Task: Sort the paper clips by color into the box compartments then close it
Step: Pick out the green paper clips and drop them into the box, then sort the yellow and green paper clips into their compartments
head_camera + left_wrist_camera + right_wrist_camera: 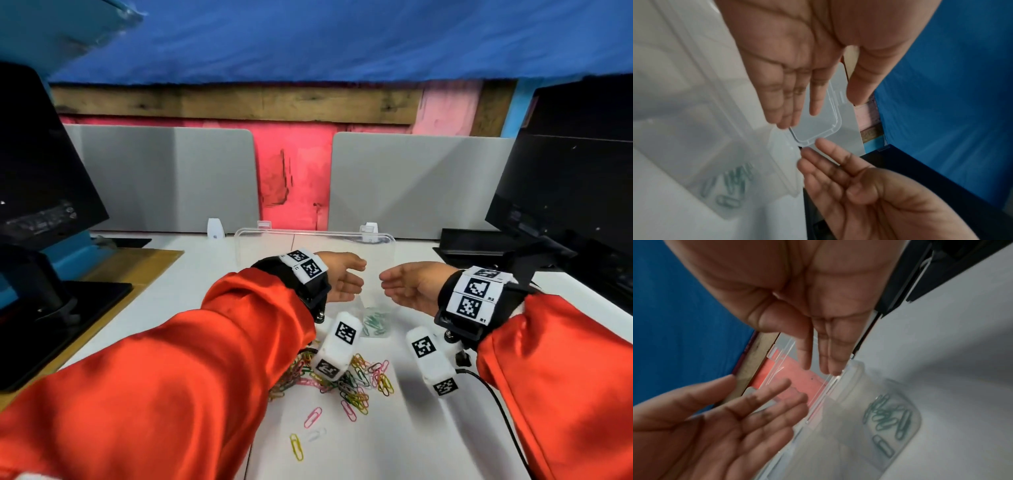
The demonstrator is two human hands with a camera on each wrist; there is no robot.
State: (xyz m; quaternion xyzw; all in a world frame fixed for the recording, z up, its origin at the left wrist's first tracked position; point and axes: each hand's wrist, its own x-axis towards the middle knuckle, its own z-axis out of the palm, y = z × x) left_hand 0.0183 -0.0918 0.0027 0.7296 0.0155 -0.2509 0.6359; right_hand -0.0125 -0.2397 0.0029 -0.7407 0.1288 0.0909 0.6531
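Note:
A clear plastic box [393,310] stands on the white table, its lid [315,236] raised upright behind it. Green paper clips [375,323] lie in one near compartment, also seen as the green clips [729,183] and green clips [888,417]. A mixed pile of coloured clips [356,383] lies in front of the box. My left hand [359,274] and right hand [385,283] hover over the box, palms facing each other, fingers straight, holding nothing. In the wrist views the left hand [835,105] and right hand [791,347] reach toward the lid [818,131].
Loose pink, yellow and white clips [312,416] lie nearer me. Dark monitors stand at the left [41,171] and right [565,178]. Grey divider panels [164,178] close off the back. A black cable [496,401] runs along the table on the right.

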